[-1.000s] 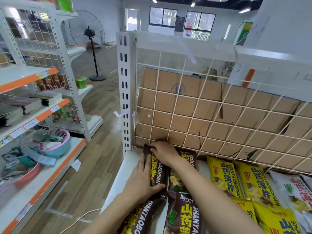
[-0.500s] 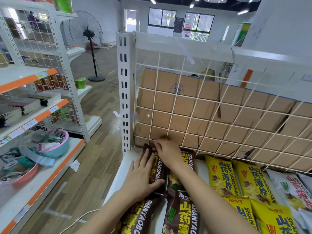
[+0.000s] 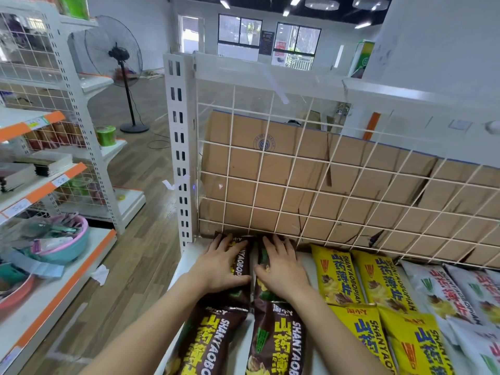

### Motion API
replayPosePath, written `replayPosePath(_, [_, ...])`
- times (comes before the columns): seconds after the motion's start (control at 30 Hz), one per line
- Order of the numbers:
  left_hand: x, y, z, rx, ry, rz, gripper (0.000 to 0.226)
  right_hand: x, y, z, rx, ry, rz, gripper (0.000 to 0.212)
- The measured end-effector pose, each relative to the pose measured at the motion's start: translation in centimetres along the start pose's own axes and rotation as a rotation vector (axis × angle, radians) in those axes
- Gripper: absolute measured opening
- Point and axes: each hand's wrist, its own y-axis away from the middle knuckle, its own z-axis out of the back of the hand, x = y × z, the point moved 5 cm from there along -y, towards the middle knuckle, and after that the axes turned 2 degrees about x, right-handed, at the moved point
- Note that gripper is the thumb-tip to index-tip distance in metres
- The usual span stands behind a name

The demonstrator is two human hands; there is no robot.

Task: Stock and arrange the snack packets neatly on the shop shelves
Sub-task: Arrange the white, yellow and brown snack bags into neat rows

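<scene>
Dark brown plastic snack packets [image 3: 276, 345], we counted four, lay at the left end of the white metal shelf [image 3: 188, 266], beside four yellow plastic packets [image 3: 335, 277]. Our left hand [image 3: 220, 262] and right hand [image 3: 281, 266], fingers straight, each pressed flat on one back brown packet.

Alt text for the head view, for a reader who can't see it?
Left hand and right hand lie flat on two brown packets at the back left corner of a white shelf. Yellow packets lie to their right.
</scene>
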Motion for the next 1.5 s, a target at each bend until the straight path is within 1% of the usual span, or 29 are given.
replayPosePath(0.23, [0.2,-0.5,-0.3,-0.041,0.078,0.016,0.108,0.1,0.9,0.0,-0.032,0.018,0.073,0.091])
replayPosePath(0.43, [0.1,-0.5,-0.1,-0.063,0.118,0.030,0.105,0.4,0.6,0.0,-0.030,0.011,0.063,0.061])
replayPosePath(0.5, [-0.1,-0.1,0.1,-0.059,0.138,0.056,0.105,0.1,0.9,0.2,-0.049,-0.040,0.054,0.057])
replayPosePath(0.53, [-0.2,0.1,0.3,-0.069,0.159,0.066,0.101,-0.1,1.3,0.4,-0.064,-0.070,0.049,0.056])
replayPosePath(0.57, [-0.4,0.5,0.5,-0.090,0.185,0.069,0.093,-0.2,1.7,0.6,-0.082,-0.100,0.044,0.054])
replayPosePath(0.63, [-0.8,1.6,1.1,-0.141,0.227,0.055,0.069,-0.5,3.0,1.1,-0.135,-0.164,0.034,0.052])
replayPosePath(0.67, [-1.0,2.4,1.5,-0.168,0.239,0.046,0.062,-0.6,3.9,1.4,-0.170,-0.200,0.027,0.054])
replayPosePath(0.73, [-1.0,4.5,2.0,-0.201,0.258,0.047,0.059,-0.5,6.1,2.0,-0.226,-0.272,0.023,0.060])
replayPosePath(0.77, [-1.0,5.7,2.2,-0.206,0.259,0.053,0.058,-0.4,7.2,2.1,-0.241,-0.297,0.024,0.059])
replayPosePath(0.87, [-1.1,9.3,1.8,-0.184,0.245,0.067,0.058,0.2,10.7,2.0,-0.256,-0.296,0.016,0.049])
replayPosePath(0.93, [-1.4,11.5,1.3,-0.146,0.249,0.085,0.061,0.8,12.8,1.5,-0.244,-0.275,-0.008,0.050])
replayPosePath(1.0, [-1.9,13.3,0.6,-0.103,0.260,0.109,0.069,1.6,14.6,0.7,-0.198,-0.233,-0.040,0.055])
replayPosePath(1.1, [-2.5,14.7,-0.7,-0.043,0.172,0.164,0.090,2.7,16.2,-0.8,-0.109,-0.157,-0.115,0.070])
replayPosePath(1.17, [-2.9,15.2,-1.3,-0.033,0.127,0.216,0.093,3.2,16.8,-1.7,-0.060,-0.144,-0.166,0.084])
replayPosePath(1.23, [-3.3,15.7,-1.4,-0.049,0.116,0.259,0.090,3.4,17.2,-2.6,-0.026,-0.132,-0.201,0.094])
replayPosePath(1.27, [-3.5,15.9,-1.4,-0.064,0.117,0.278,0.089,3.5,17.4,-2.8,-0.028,-0.121,-0.209,0.096])
replayPosePath(1.37, [-3.6,16.4,-1.2,-0.137,0.167,0.311,0.083,3.4,17.8,-2.9,-0.080,-0.130,-0.209,0.092])
replayPosePath(1.5, [-3.4,17.5,-0.7,-0.265,0.280,0.297,0.076,3.1,18.4,-2.5,-0.171,-0.240,-0.183,0.086])
